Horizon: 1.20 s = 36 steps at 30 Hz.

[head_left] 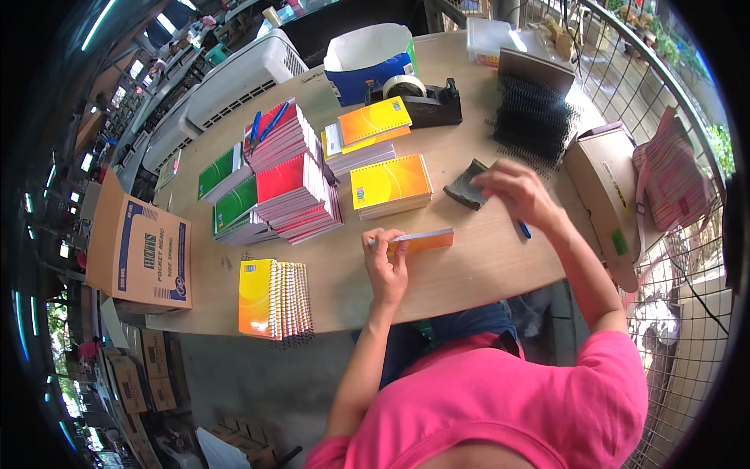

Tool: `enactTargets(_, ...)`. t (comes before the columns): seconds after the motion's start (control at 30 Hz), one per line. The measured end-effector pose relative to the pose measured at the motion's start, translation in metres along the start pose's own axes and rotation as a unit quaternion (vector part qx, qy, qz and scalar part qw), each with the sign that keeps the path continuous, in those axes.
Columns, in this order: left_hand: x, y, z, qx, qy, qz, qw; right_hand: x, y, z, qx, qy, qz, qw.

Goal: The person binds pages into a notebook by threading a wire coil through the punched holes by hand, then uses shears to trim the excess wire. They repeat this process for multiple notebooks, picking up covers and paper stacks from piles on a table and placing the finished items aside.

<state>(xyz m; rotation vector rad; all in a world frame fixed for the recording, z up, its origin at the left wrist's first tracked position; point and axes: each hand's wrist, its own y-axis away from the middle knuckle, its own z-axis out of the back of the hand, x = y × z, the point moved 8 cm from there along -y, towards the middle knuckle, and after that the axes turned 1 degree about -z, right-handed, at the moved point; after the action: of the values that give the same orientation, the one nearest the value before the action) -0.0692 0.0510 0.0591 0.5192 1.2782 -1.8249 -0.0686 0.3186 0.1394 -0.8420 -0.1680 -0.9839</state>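
Observation:
My left hand [386, 262] pinches a small orange notebook [428, 241] held edge-on above the table. My right hand [519, 191] has its fingers closed at the edge of a dark grey curved piece [464, 190]; what they grip, if anything, is too small to make out. Just beyond the left hand sits a stack of yellow-orange notebooks [391, 181] with punched edges. Past the right hand lies a heap of black spiral coils [535, 117]. A blue pen-like thing [524, 229] lies partly under my right wrist. At the near left, coil-bound orange notebooks [262, 301] lie in an overlapping row.
Red notebooks [285, 187] and green notebooks [234, 207] are piled at left, with blue-handled pliers [269, 121] on top. Behind stand a black tape dispenser [433, 105] and a blue-white box [367, 74]. A cardboard box [148, 250] flanks the left edge; a long carton [613, 195] the right.

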Motion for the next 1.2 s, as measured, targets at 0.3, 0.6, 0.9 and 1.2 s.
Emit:
enactTargets(0.3,-0.004,-0.001,0.002,-0.016,-0.001,-0.006,1.000,0.025,0.010,-0.045,0.029,-0.111,-0.053,0.992)
enactTargets(0.6,-0.007,0.001,0.006,-0.028,-0.027,-0.010,0.999,0.029,0.012,-0.055,0.114,-0.163,-0.073,0.977)
enactTargets(0.9,-0.010,0.000,0.003,-0.019,-0.025,-0.013,0.999,0.027,0.018,-0.066,0.148,-0.061,-0.009,0.987)
enactTargets(1.2,-0.007,0.001,0.005,-0.019,-0.014,-0.001,1.000,0.047,0.009,-0.068,0.141,0.010,-0.030,0.989)
